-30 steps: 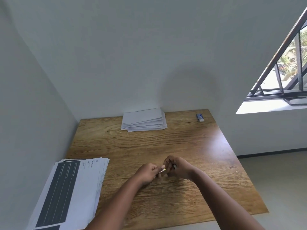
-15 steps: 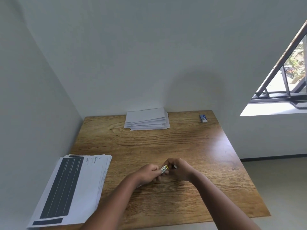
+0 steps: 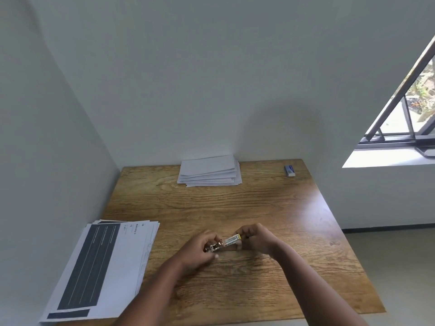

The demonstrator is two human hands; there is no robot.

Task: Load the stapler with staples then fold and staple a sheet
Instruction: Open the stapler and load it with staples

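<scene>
My left hand [image 3: 200,249] grips a small shiny metal stapler [image 3: 214,247] just above the wooden table [image 3: 259,203], near its front middle. My right hand [image 3: 257,238] pinches the other end of a pale narrow strip with a yellow tip [image 3: 232,240], which runs from the stapler toward that hand. Whether the strip is the stapler's pulled-out tray or a row of staples, I cannot tell. A pile of printed sheets with dark panels [image 3: 106,267] lies at the front left.
A stack of white folded papers [image 3: 209,171] sits at the back against the wall. A small blue and white box [image 3: 290,170] lies at the back right corner. Walls close the left and back sides; a window is at the right.
My hands have drawn slightly apart, and more of the stapler and the pale strip now shows between them. The papers and the box have not moved.
</scene>
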